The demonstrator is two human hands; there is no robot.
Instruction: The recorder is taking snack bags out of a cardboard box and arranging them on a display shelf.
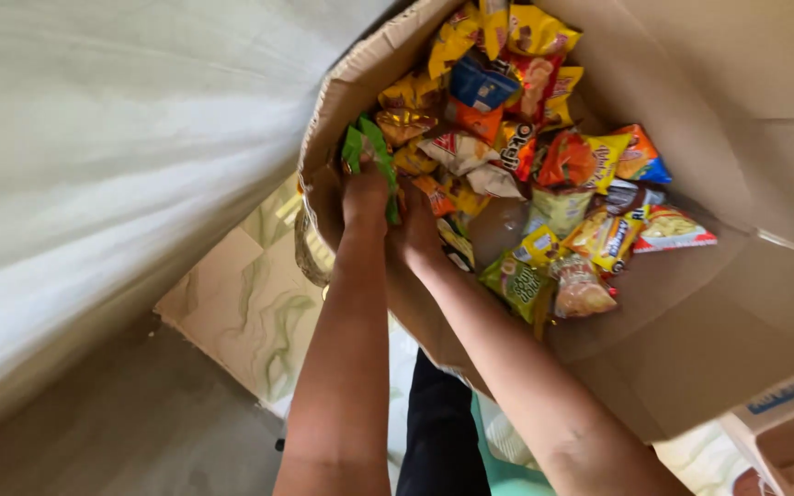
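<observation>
Snack packets (544,174) fill the big cardboard box (746,303), and both hands are down among them at its near-left side. Only the head view is on offer.

Head view: the left hand (366,195) is closed around a green packet (366,147), which sticks up past the knuckles just inside the box's left wall. The right hand (418,231) sits just beside it, sunk into the pile against small yellow and orange packets. Its fingers are buried, so I cannot tell whether it is gripping anything or merely pressing in. The forearms run up from the bottom of the picture and nearly touch at the wrists.

As a judgement on progress: the green packet is in hand but has not left the box, and the heap looks barely dented. Yellow, orange, red, blue and green packets lie jumbled across the far and middle part of the box, with a bare patch of cardboard on the right side. No packets show outside the box, so nearly all the handling seems to remain.

Beneath the box lies a pale marbled floor (250,303), and a white cloth surface (94,138) fills the left.
</observation>
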